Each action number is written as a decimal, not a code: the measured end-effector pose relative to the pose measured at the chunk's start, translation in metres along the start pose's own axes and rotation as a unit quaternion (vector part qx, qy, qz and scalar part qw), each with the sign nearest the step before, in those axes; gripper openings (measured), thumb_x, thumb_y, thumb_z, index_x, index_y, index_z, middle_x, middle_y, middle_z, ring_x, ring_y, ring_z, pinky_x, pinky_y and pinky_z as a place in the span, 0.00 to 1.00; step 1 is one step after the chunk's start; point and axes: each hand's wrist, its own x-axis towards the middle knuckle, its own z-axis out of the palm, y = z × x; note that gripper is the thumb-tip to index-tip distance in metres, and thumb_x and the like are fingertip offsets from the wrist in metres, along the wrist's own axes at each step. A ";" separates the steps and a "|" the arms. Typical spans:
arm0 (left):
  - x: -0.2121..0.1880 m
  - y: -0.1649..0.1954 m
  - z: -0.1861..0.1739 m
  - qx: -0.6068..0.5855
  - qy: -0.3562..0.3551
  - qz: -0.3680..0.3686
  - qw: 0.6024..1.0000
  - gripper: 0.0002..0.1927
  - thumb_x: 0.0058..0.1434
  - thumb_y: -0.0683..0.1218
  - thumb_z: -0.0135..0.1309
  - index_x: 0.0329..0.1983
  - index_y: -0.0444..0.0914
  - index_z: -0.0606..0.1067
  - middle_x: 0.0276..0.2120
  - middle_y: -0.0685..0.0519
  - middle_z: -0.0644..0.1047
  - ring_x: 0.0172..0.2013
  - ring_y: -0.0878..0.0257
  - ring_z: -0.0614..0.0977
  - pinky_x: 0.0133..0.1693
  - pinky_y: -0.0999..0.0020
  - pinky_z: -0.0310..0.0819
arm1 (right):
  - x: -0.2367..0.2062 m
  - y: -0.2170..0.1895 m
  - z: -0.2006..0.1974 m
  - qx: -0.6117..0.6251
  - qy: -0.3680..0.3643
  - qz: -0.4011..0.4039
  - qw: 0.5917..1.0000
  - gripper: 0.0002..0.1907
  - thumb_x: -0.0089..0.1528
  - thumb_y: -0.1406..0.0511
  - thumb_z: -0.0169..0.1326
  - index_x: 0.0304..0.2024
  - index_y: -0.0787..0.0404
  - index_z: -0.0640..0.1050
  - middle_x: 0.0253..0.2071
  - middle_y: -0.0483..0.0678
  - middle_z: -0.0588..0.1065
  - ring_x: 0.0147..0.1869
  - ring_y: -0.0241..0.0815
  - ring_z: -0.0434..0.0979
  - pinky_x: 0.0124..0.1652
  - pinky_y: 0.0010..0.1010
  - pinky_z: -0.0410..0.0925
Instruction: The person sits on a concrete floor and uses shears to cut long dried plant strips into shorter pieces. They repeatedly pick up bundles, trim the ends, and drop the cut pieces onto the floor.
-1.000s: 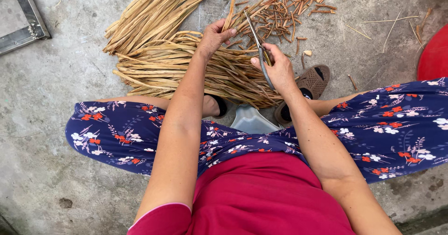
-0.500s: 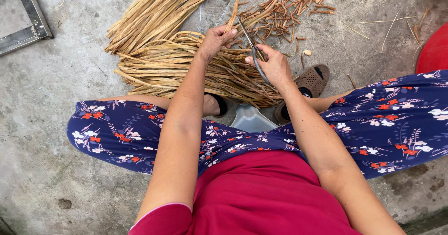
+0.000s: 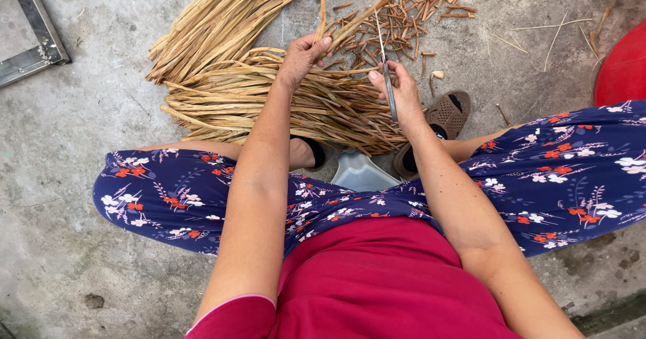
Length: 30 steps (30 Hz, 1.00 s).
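A dry, tan stalk (image 3: 353, 21) stands tilted between the two hands, its lower end pinched in the closed fingers of the left hand (image 3: 303, 56) and its upper end reaching away over the litter beyond. Just beside that grip, the right hand (image 3: 397, 90) is closed around the handle of a thin-bladed knife (image 3: 385, 66), whose blade rises from the fist toward the stalk; whether the edge touches the stalk is hard to tell. The step in hand looks like trimming or stripping the stalk, and the next stroke would call for a steady pinch and the blade kept clear of the left fingers. Below the grips lies a bundle of long pale stalks (image 3: 269, 100) on the concrete floor (image 3: 87, 110); beyond them, short brown offcuts (image 3: 417, 9).
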 end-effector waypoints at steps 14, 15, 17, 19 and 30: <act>-0.005 -0.002 0.010 0.082 -0.063 -0.002 0.995 0.19 0.64 0.55 0.62 0.54 0.43 0.81 0.33 0.60 0.79 0.33 0.72 0.76 0.34 0.74 0.72 | 0.002 -0.020 -0.009 0.057 0.055 0.059 0.995 0.18 0.61 0.57 0.66 0.48 0.60 0.80 0.19 0.38 0.70 0.17 0.25 0.65 0.16 0.19 0.58; -0.006 0.001 0.013 0.074 -0.073 0.009 0.995 0.21 0.63 0.55 0.62 0.57 0.45 0.80 0.34 0.60 0.79 0.33 0.73 0.77 0.34 0.75 0.72 | 0.004 -0.021 -0.013 0.049 0.052 0.058 0.996 0.18 0.62 0.56 0.66 0.48 0.59 0.80 0.19 0.38 0.70 0.17 0.25 0.66 0.17 0.19 0.59; -0.010 0.010 0.020 0.108 -0.087 0.034 0.990 0.22 0.64 0.55 0.62 0.60 0.47 0.76 0.39 0.61 0.80 0.37 0.75 0.79 0.37 0.75 0.77 | 0.007 -0.022 -0.020 0.033 0.048 0.059 0.997 0.18 0.63 0.54 0.64 0.48 0.58 0.79 0.19 0.38 0.71 0.18 0.25 0.67 0.18 0.18 0.60; -0.014 0.019 0.028 0.149 -0.086 0.021 0.985 0.22 0.67 0.56 0.60 0.62 0.49 0.75 0.40 0.58 0.79 0.36 0.73 0.78 0.38 0.74 0.79 | 0.009 -0.019 -0.023 0.020 0.036 0.078 0.996 0.21 0.62 0.52 0.65 0.49 0.58 0.79 0.22 0.39 0.72 0.20 0.26 0.68 0.21 0.18 0.62; -0.007 0.002 0.029 0.214 -0.106 0.051 0.970 0.16 0.68 0.51 0.55 0.59 0.50 0.78 0.51 0.63 0.80 0.37 0.70 0.81 0.37 0.71 0.83 | 0.022 -0.004 -0.041 0.038 0.026 0.095 0.994 0.34 0.58 0.48 0.66 0.60 0.58 0.74 0.40 0.40 0.77 0.38 0.28 0.75 0.33 0.19 0.65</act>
